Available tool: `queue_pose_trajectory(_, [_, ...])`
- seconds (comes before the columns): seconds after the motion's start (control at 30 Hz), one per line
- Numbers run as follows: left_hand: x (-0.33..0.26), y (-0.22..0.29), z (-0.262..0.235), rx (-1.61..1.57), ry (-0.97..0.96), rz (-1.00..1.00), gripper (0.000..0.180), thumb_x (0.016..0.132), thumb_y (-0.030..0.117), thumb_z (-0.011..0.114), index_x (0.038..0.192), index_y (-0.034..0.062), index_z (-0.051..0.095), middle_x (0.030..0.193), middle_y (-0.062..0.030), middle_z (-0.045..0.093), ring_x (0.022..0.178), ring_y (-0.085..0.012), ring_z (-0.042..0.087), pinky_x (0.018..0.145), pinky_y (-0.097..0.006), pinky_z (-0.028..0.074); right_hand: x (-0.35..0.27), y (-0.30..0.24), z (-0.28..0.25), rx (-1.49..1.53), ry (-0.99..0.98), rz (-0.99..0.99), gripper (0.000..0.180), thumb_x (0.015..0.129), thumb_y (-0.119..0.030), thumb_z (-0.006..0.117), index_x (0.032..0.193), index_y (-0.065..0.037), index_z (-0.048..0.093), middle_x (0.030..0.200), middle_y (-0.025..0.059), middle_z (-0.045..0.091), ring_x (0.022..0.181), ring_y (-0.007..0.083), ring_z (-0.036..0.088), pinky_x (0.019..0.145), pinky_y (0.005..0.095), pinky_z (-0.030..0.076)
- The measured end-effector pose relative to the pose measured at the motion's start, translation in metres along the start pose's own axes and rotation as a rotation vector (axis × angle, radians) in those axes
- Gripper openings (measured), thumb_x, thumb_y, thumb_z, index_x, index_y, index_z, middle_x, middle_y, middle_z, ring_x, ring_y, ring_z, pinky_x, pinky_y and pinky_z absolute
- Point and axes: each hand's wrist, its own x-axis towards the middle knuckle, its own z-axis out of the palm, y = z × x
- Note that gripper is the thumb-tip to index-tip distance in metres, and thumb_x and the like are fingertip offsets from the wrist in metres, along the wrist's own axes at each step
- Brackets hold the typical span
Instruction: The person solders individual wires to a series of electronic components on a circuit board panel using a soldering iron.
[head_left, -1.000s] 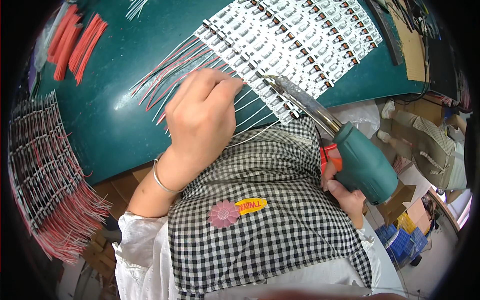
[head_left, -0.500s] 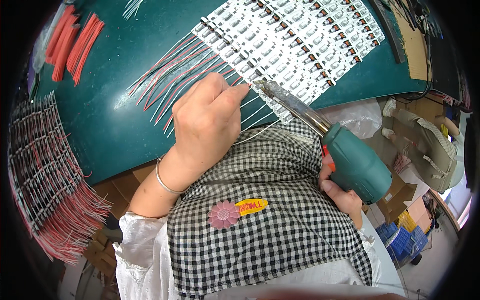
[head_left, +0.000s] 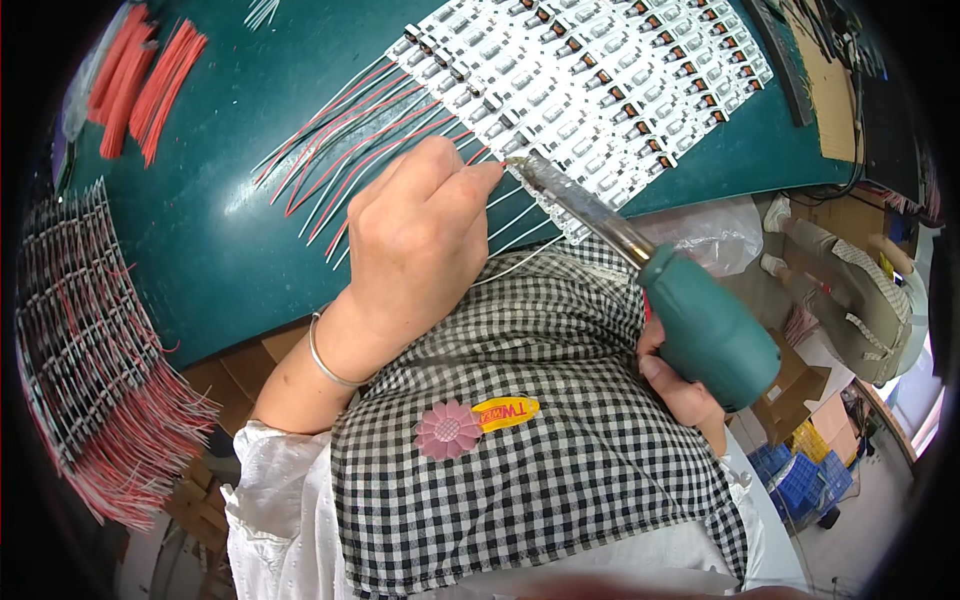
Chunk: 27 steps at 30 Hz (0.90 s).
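My left hand [head_left: 415, 225] is closed in a pinch on a red wire [head_left: 505, 164], whose end shows at the near-left edge of a white circuit board panel [head_left: 575, 85]. My right hand [head_left: 682, 392] grips a green soldering gun [head_left: 712, 325] by its handle, and most of its fingers are hidden behind the body. The gun's dark, worn tip touches or nearly touches the board beside the pinched wire; I cannot tell which. Along that same edge, red and white wires [head_left: 345, 140] fan out leftward from the boards. A few white wires [head_left: 520, 225] lie below the pinch.
Bundles of red wire [head_left: 165, 90] lie at the far left of the green table [head_left: 230, 230]. Stacked wired boards [head_left: 90, 330] hang along the left side. A dark bar [head_left: 780, 60] borders the panel at right. Another person [head_left: 855, 290] and blue crates [head_left: 805, 480] are at right.
The soldering gun has tilted slightly, its tip staying by the pinched wire. My left hand has barely shifted, still holding the red wire at the board's edge.
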Motion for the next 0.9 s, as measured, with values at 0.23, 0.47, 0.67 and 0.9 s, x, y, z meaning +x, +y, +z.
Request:
queue_pose_trajectory(0.23, [0.002, 0.001, 0.001, -0.003, 0.002, 0.009, 0.021, 0.068, -0.008, 0.073, 0.084, 0.0043, 0.069, 0.064, -0.0045, 0.05, 0.053, -0.0166, 0.052, 0.046, -0.028, 0.041, 0.01, -0.026, 0.0, 0.441, 0.203, 0.179, 0.056, 0.07, -0.005, 0.068, 0.121, 0.007, 0.049, 0.064, 0.0101, 0.054, 0.053, 0.0171, 0.052, 0.053, 0.0272, 0.044])
queue_pose_trajectory(0.47, [0.001, 0.003, 0.001, 0.028, 0.016, 0.007, 0.019, 0.066, -0.007, 0.073, 0.081, 0.0048, 0.069, 0.066, -0.004, 0.054, 0.055, -0.0173, 0.054, 0.047, -0.028, 0.042, -0.006, -0.015, -0.002, 0.41, 0.218, 0.14, 0.057, 0.072, -0.01, 0.072, 0.121, 0.009, 0.049, 0.063, 0.0091, 0.054, 0.052, 0.0169, 0.051, 0.051, 0.0266, 0.042])
queue_pose_trajectory(0.67, [0.005, 0.008, -0.007, -0.022, 0.096, 0.102, 0.021, 0.062, -0.009, 0.073, 0.079, 0.0036, 0.07, 0.067, -0.0045, 0.056, 0.057, -0.0185, 0.055, 0.05, -0.028, 0.043, -0.005, -0.028, -0.007, 0.512, 0.176, 0.302, 0.018, 0.07, -0.001, 0.066, 0.087, 0.001, 0.062, 0.078, 0.0044, 0.06, 0.077, 0.0179, 0.056, 0.079, 0.0328, 0.045])
queue_pose_trajectory(0.9, [-0.004, 0.008, 0.002, -0.026, 0.01, 0.016, 0.022, 0.063, -0.01, 0.072, 0.081, 0.0025, 0.07, 0.063, -0.004, 0.05, 0.054, -0.0164, 0.052, 0.048, -0.028, 0.04, -0.013, -0.021, -0.004, 0.446, 0.118, 0.315, 0.02, 0.073, 0.006, 0.066, 0.092, -0.001, 0.063, 0.084, 0.0054, 0.063, 0.077, 0.0186, 0.059, 0.072, 0.0319, 0.048])
